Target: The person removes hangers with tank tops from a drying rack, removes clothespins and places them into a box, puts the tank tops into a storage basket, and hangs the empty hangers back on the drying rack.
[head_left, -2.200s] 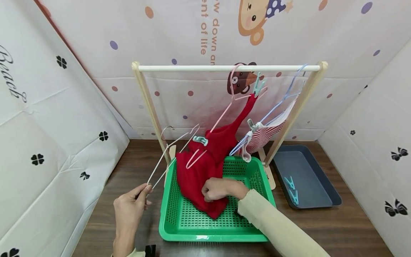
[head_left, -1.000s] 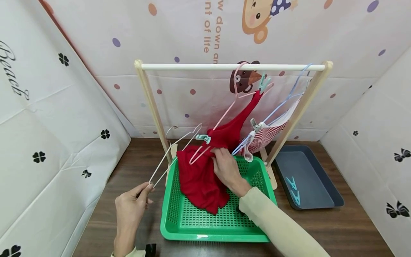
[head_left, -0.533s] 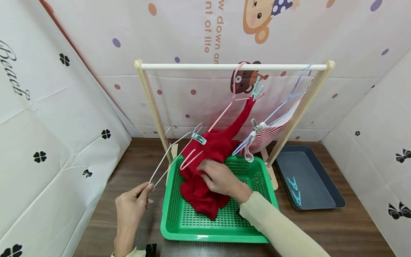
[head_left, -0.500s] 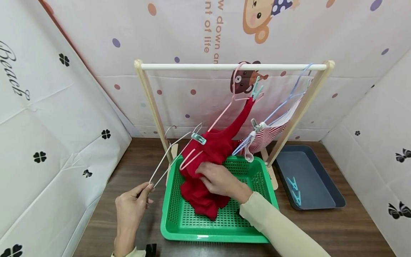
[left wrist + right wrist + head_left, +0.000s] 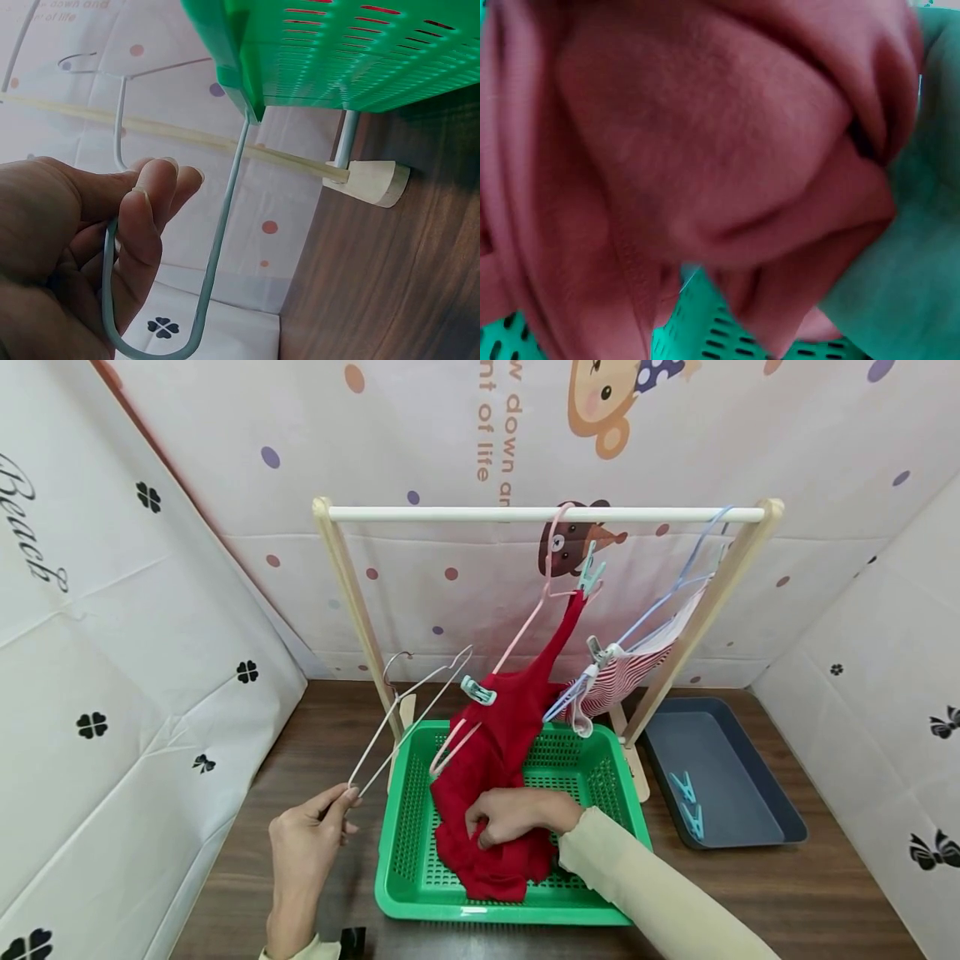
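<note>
My left hand (image 5: 311,839) pinches one end of a white wire hanger (image 5: 435,703), whose hook points away. In the left wrist view, the hanger's rounded end (image 5: 199,315) loops around the fingertips. My right hand (image 5: 517,814), fingers curled, grips a red garment (image 5: 510,727) over the basket; its fingertips are hidden in the cloth. The red cloth (image 5: 705,150) fills most of the right wrist view. Two clothespins hold the garment to a pink hanger (image 5: 519,639): one clothespin (image 5: 590,572) at the upper right, the other clothespin (image 5: 477,691) at the lower left.
A green basket (image 5: 517,912) stands below a rack with a white rail (image 5: 450,514). On the rail's right hangs a blue hanger (image 5: 682,581) with a striped cloth (image 5: 622,681). A grey tray (image 5: 750,777) at right holds light blue clothespins (image 5: 688,806).
My right hand rose to the garment's middle, then moved down toward the basket's front, drawing the red cloth lower. The pink hanger swung a little. My left hand stayed with the white hanger.
</note>
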Action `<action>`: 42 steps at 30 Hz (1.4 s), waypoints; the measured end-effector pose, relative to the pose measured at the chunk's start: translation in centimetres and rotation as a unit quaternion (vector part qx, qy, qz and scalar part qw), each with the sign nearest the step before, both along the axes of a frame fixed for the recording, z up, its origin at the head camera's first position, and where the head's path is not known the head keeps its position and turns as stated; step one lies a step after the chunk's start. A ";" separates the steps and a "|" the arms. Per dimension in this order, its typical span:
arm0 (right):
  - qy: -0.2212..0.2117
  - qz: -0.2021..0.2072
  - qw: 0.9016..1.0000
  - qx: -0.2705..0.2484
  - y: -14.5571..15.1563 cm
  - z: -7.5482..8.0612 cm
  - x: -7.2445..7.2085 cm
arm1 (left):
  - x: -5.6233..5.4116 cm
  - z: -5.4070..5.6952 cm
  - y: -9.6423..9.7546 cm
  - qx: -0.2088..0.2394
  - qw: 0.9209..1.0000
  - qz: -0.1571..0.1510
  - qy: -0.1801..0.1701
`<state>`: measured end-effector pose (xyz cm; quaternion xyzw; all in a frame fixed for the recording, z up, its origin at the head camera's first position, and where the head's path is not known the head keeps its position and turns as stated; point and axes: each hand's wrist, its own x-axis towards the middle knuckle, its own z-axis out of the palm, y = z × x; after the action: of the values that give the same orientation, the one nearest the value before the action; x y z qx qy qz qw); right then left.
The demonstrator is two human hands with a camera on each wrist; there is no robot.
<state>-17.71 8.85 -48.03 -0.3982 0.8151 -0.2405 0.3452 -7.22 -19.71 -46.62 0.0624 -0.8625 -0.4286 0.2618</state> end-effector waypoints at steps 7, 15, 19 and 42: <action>-0.022 -0.040 0.999 -0.009 0.4 -0.2 -0.3 | 0.0 0.0 0.0 0.001 1.000 0.001 -0.005; 0.265 -0.078 0.948 -0.158 -0.3 0.4 -0.8 | -0.1 -0.1 0.1 0.004 1.000 -0.002 -0.002; 0.389 -0.056 0.912 -0.115 -0.8 0.3 -0.6 | -0.1 -0.2 0.1 0.005 1.000 -0.003 0.009; 0.295 -0.131 0.945 0.046 0.5 0.7 -0.7 | -0.4 -0.2 0.1 -0.009 1.000 -0.010 0.018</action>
<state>-18.46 9.37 -47.35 -0.3249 0.9356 -0.1176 0.0729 -7.58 -19.62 -46.82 0.0439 -0.8622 -0.4243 0.2732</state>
